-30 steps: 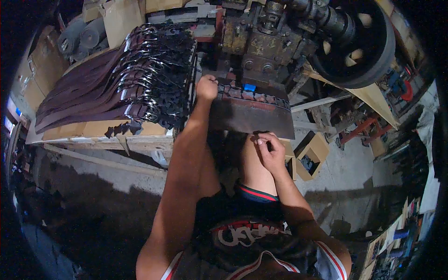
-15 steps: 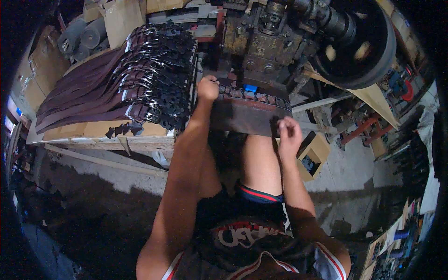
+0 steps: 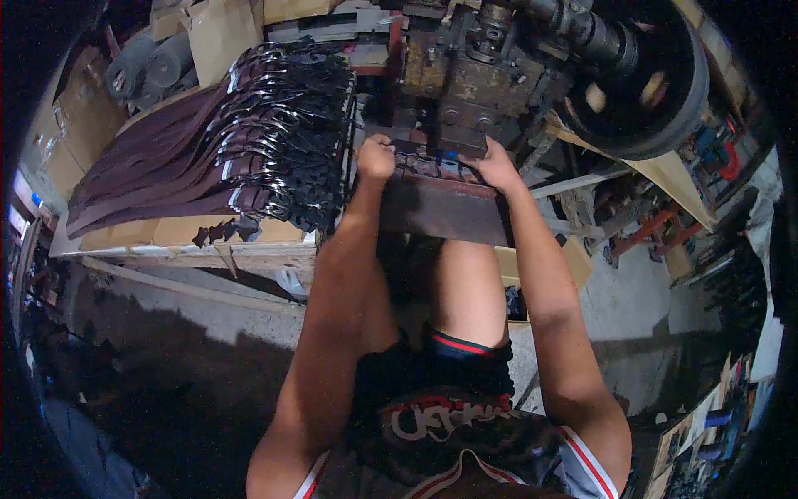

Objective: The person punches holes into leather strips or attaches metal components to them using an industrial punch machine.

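Note:
My left hand (image 3: 376,158) is closed at the left end of a dark metal work plate (image 3: 445,212) under the press. What its fingers hold, if anything, is hidden. A row of brownish-red cut pieces (image 3: 432,165) lies along the plate just right of that hand, with a small blue piece (image 3: 450,155) behind it. My right hand (image 3: 496,170) reaches over the right end of the row, thumb and fingers apart, touching or nearly touching the pieces. Directly beyond both hands stands the worn press head (image 3: 470,91).
On my left, a table (image 3: 283,249) bears a thick stack of long dark maroon strips (image 3: 150,158) with black cut ends. A large flywheel (image 3: 640,91) hangs at the upper right. An open cardboard box (image 3: 573,266) sits below my right forearm. Rolls (image 3: 170,60) lie behind the stack.
My right hand has moved up and left from the plate's front right edge to the row of pieces. My left hand stays closed in nearly the same place. The press head looks lower.

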Tool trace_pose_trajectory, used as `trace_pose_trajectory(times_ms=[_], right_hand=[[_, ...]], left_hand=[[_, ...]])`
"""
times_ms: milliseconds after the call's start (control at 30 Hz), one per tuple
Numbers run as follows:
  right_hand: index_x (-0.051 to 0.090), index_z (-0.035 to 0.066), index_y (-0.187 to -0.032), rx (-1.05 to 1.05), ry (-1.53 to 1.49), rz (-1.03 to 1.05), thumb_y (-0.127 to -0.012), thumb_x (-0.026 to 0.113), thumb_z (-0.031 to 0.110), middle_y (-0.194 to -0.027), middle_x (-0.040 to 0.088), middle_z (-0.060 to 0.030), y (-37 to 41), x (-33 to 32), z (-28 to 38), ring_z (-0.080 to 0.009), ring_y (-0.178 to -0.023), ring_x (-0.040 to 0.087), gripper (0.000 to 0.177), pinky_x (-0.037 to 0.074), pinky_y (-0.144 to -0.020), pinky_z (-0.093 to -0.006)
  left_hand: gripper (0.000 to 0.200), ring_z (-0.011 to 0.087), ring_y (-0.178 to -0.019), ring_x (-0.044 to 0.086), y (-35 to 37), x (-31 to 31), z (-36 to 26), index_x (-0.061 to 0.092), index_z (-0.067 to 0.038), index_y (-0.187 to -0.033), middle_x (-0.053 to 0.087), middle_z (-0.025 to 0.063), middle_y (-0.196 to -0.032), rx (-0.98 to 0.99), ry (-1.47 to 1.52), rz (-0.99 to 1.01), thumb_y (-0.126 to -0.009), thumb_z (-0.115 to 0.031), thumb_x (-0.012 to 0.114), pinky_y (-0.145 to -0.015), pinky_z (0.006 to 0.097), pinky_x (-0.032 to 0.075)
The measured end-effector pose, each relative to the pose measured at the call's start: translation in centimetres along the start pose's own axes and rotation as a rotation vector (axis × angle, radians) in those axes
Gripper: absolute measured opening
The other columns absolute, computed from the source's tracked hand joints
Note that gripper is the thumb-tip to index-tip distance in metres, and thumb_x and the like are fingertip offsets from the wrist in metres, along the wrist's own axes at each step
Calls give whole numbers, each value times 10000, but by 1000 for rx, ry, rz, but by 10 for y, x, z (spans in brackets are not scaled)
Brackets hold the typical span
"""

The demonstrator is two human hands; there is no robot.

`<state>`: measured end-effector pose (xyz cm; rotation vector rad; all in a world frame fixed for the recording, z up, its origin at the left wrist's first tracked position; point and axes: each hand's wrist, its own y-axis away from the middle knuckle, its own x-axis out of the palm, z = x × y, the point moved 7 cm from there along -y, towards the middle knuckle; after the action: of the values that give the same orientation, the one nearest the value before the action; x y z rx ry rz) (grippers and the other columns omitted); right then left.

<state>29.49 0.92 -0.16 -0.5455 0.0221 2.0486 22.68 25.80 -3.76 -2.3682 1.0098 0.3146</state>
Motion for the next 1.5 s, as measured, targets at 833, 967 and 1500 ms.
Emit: trace_pose_trajectory(times_ms=[833, 967, 1500], right_hand=[[518, -25, -1197, -99, 94, -149, -719, 755, 96, -901, 613, -53, 13, -35, -23, -127, -810, 559, 547, 460, -752, -264], [505, -21, -1213, -105, 5, -68, -704, 757, 69, -930, 628, -69, 15, -31, -25, -145, -851, 584, 575, 472, -788, -279], [483, -45, -1245, -122, 93, -27, -697, 762, 73, -995, 634, -85, 11, -31, -31, -155, -916, 590, 626, 476, -818, -294]], left_hand=[[473, 371, -1099, 528, 1, 108, -59, 628, -98, -1108, 615, 163, -1130, 495, -203, 505, -674, -218, 773, -948, 439, 406], [461, 357, -960, 609, 4, 87, -75, 647, -113, -1071, 670, 152, -995, 524, -178, 453, -637, -174, 792, -874, 428, 461], [212, 341, -801, 610, -18, 20, -43, 571, -4, -832, 616, 196, -812, 12, 232, 146, -722, -160, 664, -732, 387, 472]])
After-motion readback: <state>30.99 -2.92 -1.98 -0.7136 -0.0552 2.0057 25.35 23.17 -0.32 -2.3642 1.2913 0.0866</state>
